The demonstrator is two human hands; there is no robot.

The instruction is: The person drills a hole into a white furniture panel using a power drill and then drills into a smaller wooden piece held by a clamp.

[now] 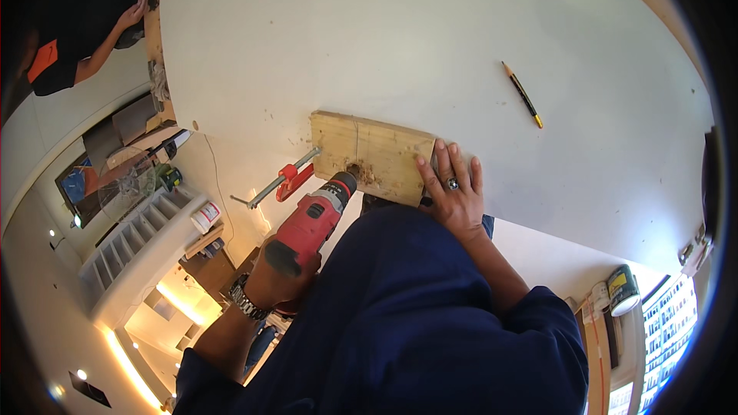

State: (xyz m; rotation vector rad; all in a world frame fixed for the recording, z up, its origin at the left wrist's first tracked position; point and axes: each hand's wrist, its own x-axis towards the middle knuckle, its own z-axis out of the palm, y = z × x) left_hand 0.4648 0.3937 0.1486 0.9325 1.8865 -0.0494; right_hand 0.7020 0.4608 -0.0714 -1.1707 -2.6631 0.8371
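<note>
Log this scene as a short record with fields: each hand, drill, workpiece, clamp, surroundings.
Left hand: wrapped around a red drill; watch on wrist
Right hand: fingers extended, touching the right end of a wooden board; ring on one finger
Drill: front end at the board, beside wood shavings
Workpiece: wooden board, a line across its face
Clamp: red and metal, at the board's left end
Surroundings: pencil on a white surface; another person's hand, upper left

Red-and-black drill (306, 223), tan board (396, 152)
Left of the board is a red-and-silver clamp (289, 175); right, a black-and-gold pencil (523, 94); beneath, white table (384, 38).
</note>
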